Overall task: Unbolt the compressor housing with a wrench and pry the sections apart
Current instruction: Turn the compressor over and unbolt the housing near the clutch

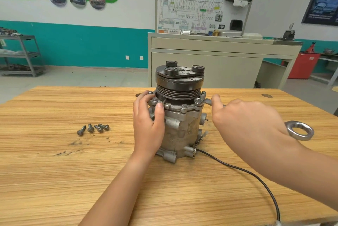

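Progress is judged to be roughly at the midpoint of the unbolting. Four loose bolts (94, 128) are laid together on the wooden surface (54, 170), well to the left of the compressor (178, 128), which is stood upright near the middle with its grooved pulley (180, 86) on top. At least five bolts, one at the front (184, 106), are seen seated round the upper flange. The flange is gripped by the left hand (148, 125), its fingers curled over the rim and the thumb pressed against the front. A wrench (288, 128) is held in the right hand (243, 121), fingers closed round the handle, and its open end is set on the front-right bolt (198, 100). No gap is visible between the housing sections, so the prying is judged not yet begun. A black cable (247, 170) is trailed from the base toward the near edge.
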The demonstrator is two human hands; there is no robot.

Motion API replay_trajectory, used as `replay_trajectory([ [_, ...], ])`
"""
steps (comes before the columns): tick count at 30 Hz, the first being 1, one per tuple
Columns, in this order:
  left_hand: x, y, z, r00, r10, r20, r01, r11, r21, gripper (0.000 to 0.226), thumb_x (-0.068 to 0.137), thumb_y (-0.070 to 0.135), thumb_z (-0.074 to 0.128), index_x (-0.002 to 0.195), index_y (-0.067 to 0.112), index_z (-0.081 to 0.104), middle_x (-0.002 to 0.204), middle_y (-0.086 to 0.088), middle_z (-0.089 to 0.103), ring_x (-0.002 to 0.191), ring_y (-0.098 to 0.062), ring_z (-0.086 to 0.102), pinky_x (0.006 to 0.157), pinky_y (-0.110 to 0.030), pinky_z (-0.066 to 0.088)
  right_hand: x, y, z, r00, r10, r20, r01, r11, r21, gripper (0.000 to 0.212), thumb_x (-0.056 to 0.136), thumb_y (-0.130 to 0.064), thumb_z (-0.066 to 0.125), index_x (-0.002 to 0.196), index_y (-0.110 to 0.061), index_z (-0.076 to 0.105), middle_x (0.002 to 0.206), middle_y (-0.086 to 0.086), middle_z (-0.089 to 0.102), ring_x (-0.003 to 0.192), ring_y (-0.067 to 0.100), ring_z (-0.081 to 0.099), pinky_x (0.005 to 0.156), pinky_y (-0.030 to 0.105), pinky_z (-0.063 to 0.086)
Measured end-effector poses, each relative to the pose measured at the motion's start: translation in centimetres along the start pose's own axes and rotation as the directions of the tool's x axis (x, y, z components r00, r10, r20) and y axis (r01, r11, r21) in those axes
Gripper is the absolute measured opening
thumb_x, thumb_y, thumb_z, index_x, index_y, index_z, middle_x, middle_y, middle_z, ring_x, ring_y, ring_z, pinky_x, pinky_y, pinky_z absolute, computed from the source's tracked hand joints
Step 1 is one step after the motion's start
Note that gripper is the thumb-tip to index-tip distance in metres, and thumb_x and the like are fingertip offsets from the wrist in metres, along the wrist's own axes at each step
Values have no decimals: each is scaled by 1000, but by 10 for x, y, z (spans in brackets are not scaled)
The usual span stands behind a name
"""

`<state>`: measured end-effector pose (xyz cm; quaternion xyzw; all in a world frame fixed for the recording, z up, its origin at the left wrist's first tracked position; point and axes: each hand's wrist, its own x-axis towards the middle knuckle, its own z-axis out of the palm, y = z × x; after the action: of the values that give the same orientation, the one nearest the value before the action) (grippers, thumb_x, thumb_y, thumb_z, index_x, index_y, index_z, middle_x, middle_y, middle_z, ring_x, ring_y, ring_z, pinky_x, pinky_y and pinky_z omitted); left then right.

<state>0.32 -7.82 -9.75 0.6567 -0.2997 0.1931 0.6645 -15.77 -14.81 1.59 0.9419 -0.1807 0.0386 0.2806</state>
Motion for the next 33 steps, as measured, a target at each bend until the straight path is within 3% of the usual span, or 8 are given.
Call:
replay_trajectory([
  [3,0,0,0,1000,0,2,0,1000,1,27,88,33,40,113,25,47,127,10,42,119,6,34,93,3,22,0,4,-2,999,43,3,-43,999,-28,67,87,3,36,145,-4,4,63,3,33,52,17,38,37,27,18],
  [5,0,0,-1,1000,-2,0,2,1000,-3,27,88,33,41,113,25,47,127,10,42,118,6,34,93,3,23,-1,5,-2,997,71,16,-70,997,-36,66,87,3,36,145,-6,5,60,1,25,47,17,27,37,27,18],
  [9,0,1,-1,1000,-5,-1,5,1000,-7,27,88,33,41,113,25,47,127,10,42,119,5,35,92,3,22,-3,2,1,999,35,-10,-35,999,36,65,89,3,36,145,-2,3,84,7,53,87,28,60,45,26,26],
  [14,1,1,0,1000,-22,-1,22,1000,-6,29,87,34,40,113,24,47,128,8,42,121,2,35,92,3,23,8,-8,-7,997,42,58,-46,996,73,57,89,4,32,142,5,11,121,14,53,106,32,56,45,29,25],
  [19,1,2,-1,1000,-29,4,29,999,-24,29,86,34,41,112,24,48,127,9,42,118,5,35,91,4,24,4,1,-8,1000,12,15,-13,998,67,53,86,5,38,138,2,27,73,0,44,80,23,51,41,26,22],
  [23,1,2,-1,999,-44,11,44,999,-28,30,86,36,40,113,26,48,127,12,41,117,7,35,91,3,25,-3,6,-5,999,39,-12,-38,999,24,65,86,4,39,144,-1,9,64,9,40,60,20,45,43,28,28],
  [28,1,2,-1,999,-43,6,43,999,-20,30,86,36,40,113,26,47,127,10,41,120,3,36,92,0,24,-1,-8,4,999,26,-37,-25,1000,11,66,87,9,37,142,7,2,106,17,54,67,21,44,40,26,23],
  [33,1,1,-1,999,-47,13,48,998,-31,31,86,37,41,114,26,48,128,9,42,119,4,36,92,1,26,3,2,10,999,13,-43,-12,1000,21,64,88,6,36,143,4,4,107,14,57,91,30,60,53,30,33],
])
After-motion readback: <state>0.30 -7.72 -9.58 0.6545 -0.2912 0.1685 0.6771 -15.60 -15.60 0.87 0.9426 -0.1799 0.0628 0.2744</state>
